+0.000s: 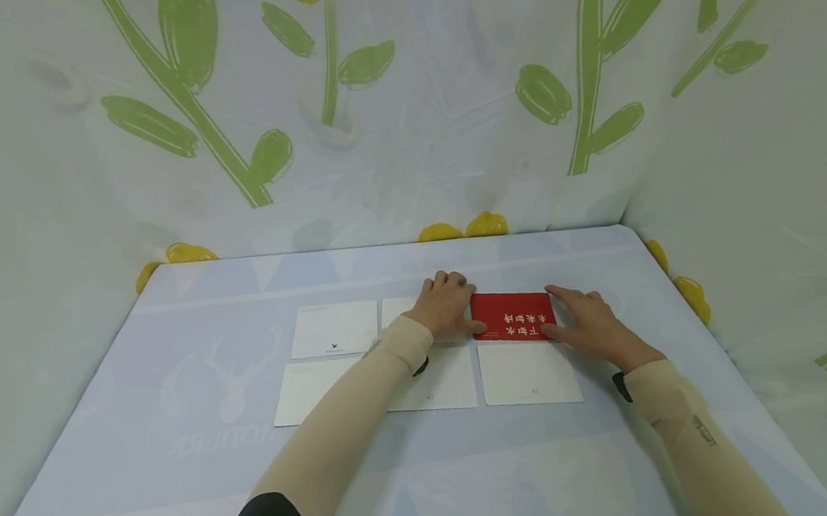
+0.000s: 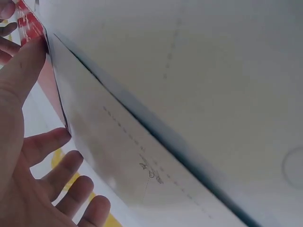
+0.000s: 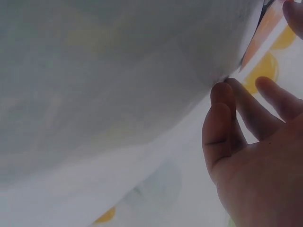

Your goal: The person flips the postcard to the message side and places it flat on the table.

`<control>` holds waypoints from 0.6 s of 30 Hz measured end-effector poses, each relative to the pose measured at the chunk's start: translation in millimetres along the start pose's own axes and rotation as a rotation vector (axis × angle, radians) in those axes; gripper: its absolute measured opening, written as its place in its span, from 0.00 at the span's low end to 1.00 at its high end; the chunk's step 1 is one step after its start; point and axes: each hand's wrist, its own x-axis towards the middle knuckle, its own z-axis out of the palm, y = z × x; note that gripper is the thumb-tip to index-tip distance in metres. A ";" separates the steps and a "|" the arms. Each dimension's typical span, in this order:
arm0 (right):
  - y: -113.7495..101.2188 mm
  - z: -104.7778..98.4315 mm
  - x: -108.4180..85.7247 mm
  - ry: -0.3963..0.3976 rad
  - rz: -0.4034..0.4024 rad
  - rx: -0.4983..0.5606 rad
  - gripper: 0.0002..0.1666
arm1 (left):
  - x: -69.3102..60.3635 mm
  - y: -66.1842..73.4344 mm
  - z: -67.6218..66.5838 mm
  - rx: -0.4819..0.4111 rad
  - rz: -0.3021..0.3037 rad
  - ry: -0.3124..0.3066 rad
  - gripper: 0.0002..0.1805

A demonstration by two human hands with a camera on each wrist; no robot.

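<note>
A red card (image 1: 502,303) with white characters, upside down in the head view, lies between the two hands. My left hand (image 1: 443,305) is at its left edge, the thumb over the lower corner and another finger by the upper one. At the right edge, my right hand (image 1: 589,323) has its thumb on the lower corner and a fingertip near the upper corner. The left wrist view shows the left fingers (image 2: 64,182) spread beside a white card (image 2: 113,137) with small print. In the right wrist view, the right fingers (image 3: 218,127) reach toward the tabletop's blurred surface.
Several white cards lie in two rows: an upper left card (image 1: 335,329), a lower middle card (image 1: 442,378) and a lower right card (image 1: 530,375) among them. The left forearm partly covers some. The pale table (image 1: 171,339) meets a flower-patterned curtain (image 1: 419,157) behind.
</note>
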 end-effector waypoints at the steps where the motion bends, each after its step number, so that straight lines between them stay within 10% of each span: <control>1: -0.4 0.6 1.3 -0.001 0.002 -0.001 0.48 | 0.1 -0.2 0.2 -0.005 -0.002 0.000 0.40; 18: -7.1 3.0 5.5 0.065 -0.013 0.037 0.48 | 3.5 -1.7 3.0 -0.110 -0.027 0.018 0.37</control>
